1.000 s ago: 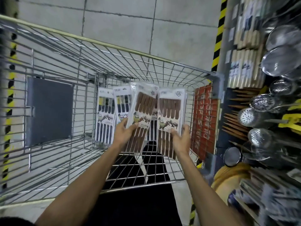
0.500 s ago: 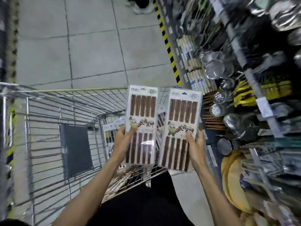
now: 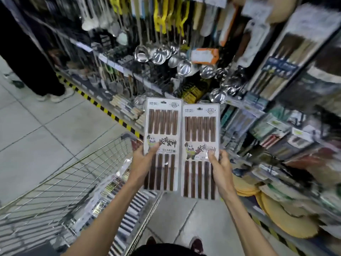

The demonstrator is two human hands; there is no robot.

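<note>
I hold two matching packs of dark brown wooden chopsticks upright, side by side in front of me. My left hand [image 3: 143, 162] grips the left pack [image 3: 162, 124] at its left edge, thumb across the printed panda label. My right hand [image 3: 220, 168] grips the right pack [image 3: 200, 130] at its right edge, thumb on the label. Both packs are clear plastic over a white card and hang above the gap between the wire shopping cart [image 3: 77, 174] and the shelves.
More chopstick packs [image 3: 114, 189] lie in the cart at lower left. Store shelves [image 3: 276, 117] on the right carry hanging steel ladles [image 3: 160, 56], packaged utensils and round straw mats [image 3: 284, 218]. A person in black [image 3: 31, 58] stands at upper left on the tiled floor.
Both hands lifted the two packs out of the cart and up toward the shelves on the right. My view swung from the cart to the utensil display.
</note>
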